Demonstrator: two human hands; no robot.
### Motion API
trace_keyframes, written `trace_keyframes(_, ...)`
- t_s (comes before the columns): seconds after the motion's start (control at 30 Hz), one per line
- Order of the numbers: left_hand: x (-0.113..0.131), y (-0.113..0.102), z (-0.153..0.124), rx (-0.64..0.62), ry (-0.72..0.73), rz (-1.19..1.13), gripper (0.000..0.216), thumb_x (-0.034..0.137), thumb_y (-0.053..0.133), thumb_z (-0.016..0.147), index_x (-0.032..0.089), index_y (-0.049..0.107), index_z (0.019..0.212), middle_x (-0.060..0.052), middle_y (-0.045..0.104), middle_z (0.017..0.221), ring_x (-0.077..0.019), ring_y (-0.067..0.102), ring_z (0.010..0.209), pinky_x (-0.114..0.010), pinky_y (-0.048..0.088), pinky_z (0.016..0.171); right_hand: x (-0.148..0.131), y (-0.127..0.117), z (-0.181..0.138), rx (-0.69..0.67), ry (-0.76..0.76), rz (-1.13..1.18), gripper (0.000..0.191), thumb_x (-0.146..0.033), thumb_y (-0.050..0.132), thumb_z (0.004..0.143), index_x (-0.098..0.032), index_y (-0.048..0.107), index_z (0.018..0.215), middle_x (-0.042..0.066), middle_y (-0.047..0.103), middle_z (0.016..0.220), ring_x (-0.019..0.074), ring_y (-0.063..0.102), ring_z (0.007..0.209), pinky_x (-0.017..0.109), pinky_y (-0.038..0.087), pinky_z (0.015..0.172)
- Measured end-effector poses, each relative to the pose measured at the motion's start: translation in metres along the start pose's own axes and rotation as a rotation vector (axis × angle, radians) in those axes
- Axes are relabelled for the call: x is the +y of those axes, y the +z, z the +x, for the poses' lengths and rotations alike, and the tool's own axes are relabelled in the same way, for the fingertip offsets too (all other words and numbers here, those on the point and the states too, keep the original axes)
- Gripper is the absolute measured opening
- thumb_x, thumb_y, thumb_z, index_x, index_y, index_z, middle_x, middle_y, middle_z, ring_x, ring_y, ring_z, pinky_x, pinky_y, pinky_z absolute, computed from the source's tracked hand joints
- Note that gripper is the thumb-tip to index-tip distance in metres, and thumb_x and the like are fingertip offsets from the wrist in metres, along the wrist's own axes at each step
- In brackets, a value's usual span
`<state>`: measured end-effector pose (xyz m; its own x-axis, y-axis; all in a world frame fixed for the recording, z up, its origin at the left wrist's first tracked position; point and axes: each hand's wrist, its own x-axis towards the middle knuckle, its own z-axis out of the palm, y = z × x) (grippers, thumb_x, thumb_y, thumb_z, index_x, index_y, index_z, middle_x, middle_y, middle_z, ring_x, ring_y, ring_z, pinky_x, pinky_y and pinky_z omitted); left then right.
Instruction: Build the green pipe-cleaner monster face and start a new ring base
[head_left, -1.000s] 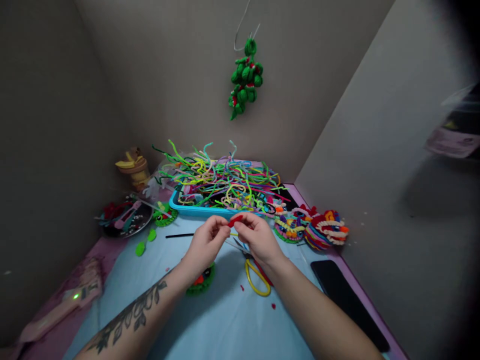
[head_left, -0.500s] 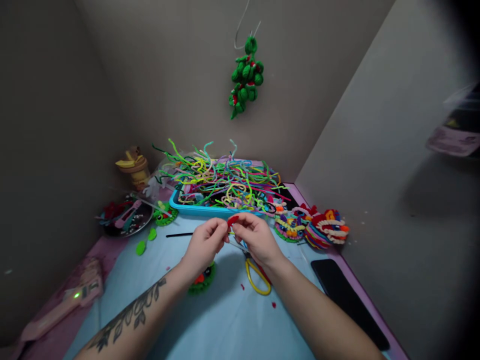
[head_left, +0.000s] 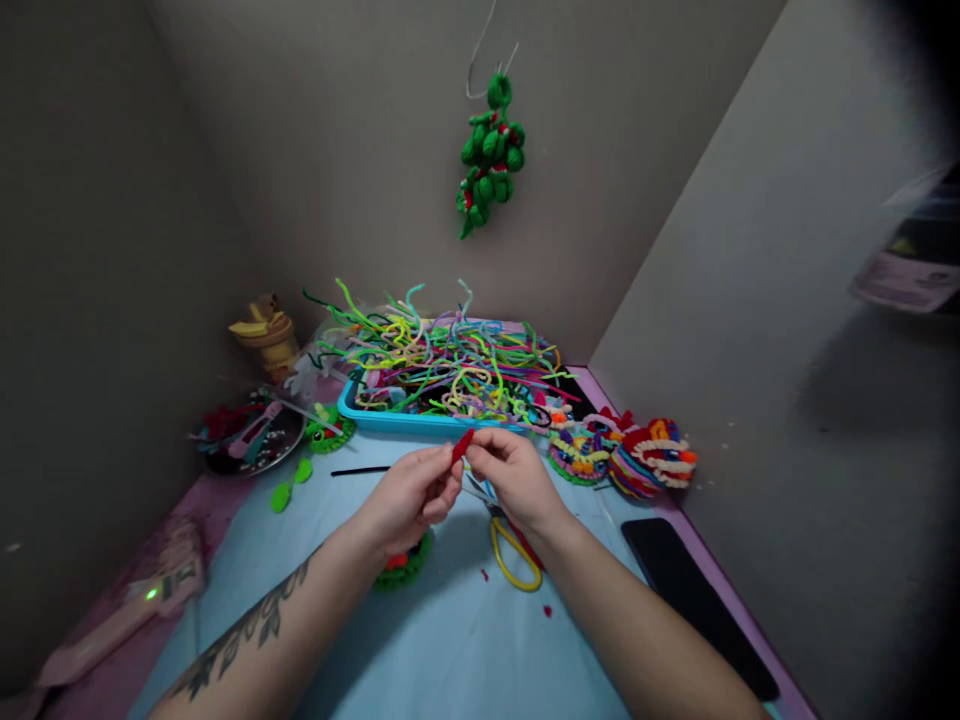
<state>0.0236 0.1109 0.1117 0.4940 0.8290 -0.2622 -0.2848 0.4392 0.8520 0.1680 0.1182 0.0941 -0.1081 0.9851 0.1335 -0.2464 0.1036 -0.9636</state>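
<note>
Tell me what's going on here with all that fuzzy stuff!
Someone's left hand and right hand are pinching a small red piece between their fingertips. Scissors lie below, partly hidden by the right hand. Behind, colourful strips spill over a blue tray.

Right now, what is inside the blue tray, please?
Inside the blue tray is a tangled heap of colourful fuzzy stems, many rising above its rim. What lies deeper is covered and cannot be seen.
</note>
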Motion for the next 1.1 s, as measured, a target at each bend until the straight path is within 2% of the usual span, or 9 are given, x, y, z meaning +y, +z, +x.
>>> trace_keyframes(0.1, -0.0029, -0.0007, 0.0027, 0.126, 0.184, 0.207, 0.031, 0.047, 0.052, 0.082, 0.016, 0.053, 0.079, 0.004, 0.052, 0.057, -0.0029, 0.030, 0.038, -0.016, 0.020, 0.037, 0.0010, -0.0011, 0.0006, 0.018, -0.004, -0.028, 0.014, -0.029, 0.066, 0.074, -0.017, 0.063, 0.068, -0.004, 0.051, 0.056, 0.0089, 0.041, 0.053, 0.022, 0.032, 0.052)
trace_keyframes(0.2, -0.0034, -0.0021, 0.0024, 0.263, 0.387, 0.472, 0.023, 0.038, 0.061, 0.078, 0.016, 0.057, 0.084, 0.002, 0.057, 0.067, -0.0071, 0.046, 0.053, -0.018, 0.035, 0.049, 0.0019, 0.0000, 0.0003, 0.038, 0.011, -0.038, 0.016, -0.030, 0.066, 0.074, -0.017, 0.061, 0.067, -0.005, 0.046, 0.054, 0.0083, 0.037, 0.050, 0.022, 0.029, 0.050)
trace_keyframes(0.3, -0.0021, -0.0037, 0.0005, 0.309, 0.453, 0.642, 0.019, 0.034, 0.061, 0.078, 0.015, 0.060, 0.077, 0.002, 0.056, 0.066, -0.0093, 0.048, 0.058, -0.020, 0.037, 0.054, 0.0013, 0.0021, -0.0003, 0.030, 0.031, -0.047, 0.017, -0.033, 0.066, 0.073, -0.017, 0.062, 0.068, -0.005, 0.047, 0.054, 0.0085, 0.037, 0.050, 0.022, 0.028, 0.048)
trace_keyframes(0.43, -0.0019, -0.0040, 0.0007, 0.281, 0.377, 0.522, 0.024, 0.038, 0.057, 0.081, 0.016, 0.057, 0.071, 0.006, 0.045, 0.052, -0.0063, 0.035, 0.044, -0.019, 0.026, 0.042, -0.0009, 0.0016, 0.0002, 0.050, 0.033, -0.047, 0.018, -0.034, 0.069, 0.070, -0.017, 0.062, 0.070, -0.004, 0.051, 0.058, 0.0091, 0.040, 0.052, 0.022, 0.031, 0.049)
trace_keyframes(0.63, -0.0039, 0.0015, 0.0014, 0.105, 0.187, 0.119, 0.030, 0.041, 0.061, 0.077, 0.015, 0.052, 0.067, 0.005, 0.048, 0.053, -0.0014, 0.025, 0.036, -0.016, 0.015, 0.036, 0.0013, -0.0018, 0.0017, 0.046, -0.008, -0.057, 0.019, -0.035, 0.071, 0.069, -0.018, 0.062, 0.069, -0.003, 0.053, 0.059, 0.0098, 0.041, 0.054, 0.022, 0.033, 0.051)
trace_keyframes(0.9, -0.0019, 0.0007, -0.0017, -0.104, -0.107, -0.140, 0.029, 0.041, 0.060, 0.078, 0.016, 0.047, 0.070, 0.009, 0.038, 0.050, 0.0004, 0.015, 0.034, -0.012, 0.009, 0.033, 0.0021, 0.0019, -0.0017, -0.049, 0.020, 0.083, 0.020, -0.036, 0.070, 0.072, -0.017, 0.063, 0.070, -0.001, 0.059, 0.058, 0.0107, 0.045, 0.053, 0.023, 0.034, 0.053)
trace_keyframes(1.0, -0.0044, 0.0014, 0.0002, -0.046, -0.051, -0.048, 0.031, 0.045, 0.056, 0.080, 0.016, 0.048, 0.074, 0.007, 0.041, 0.052, -0.0008, 0.018, 0.035, -0.013, 0.011, 0.034, 0.0023, 0.0011, -0.0009, -0.012, 0.010, 0.052, 0.019, -0.035, 0.069, 0.073, -0.017, 0.064, 0.070, -0.001, 0.059, 0.060, 0.0108, 0.046, 0.054, 0.024, 0.035, 0.054)
trace_keyframes(1.1, -0.0067, 0.0050, 0.0009, 0.129, 0.152, 0.176, 0.032, 0.049, 0.055, 0.080, 0.018, 0.050, 0.078, 0.006, 0.046, 0.056, -0.0034, 0.027, 0.038, -0.015, 0.017, 0.036, 0.0034, 0.0001, 0.0005, 0.062, -0.004, 0.007, 0.018, -0.034, 0.070, 0.071, -0.018, 0.064, 0.070, -0.002, 0.056, 0.059, 0.0100, 0.044, 0.054, 0.023, 0.035, 0.053)
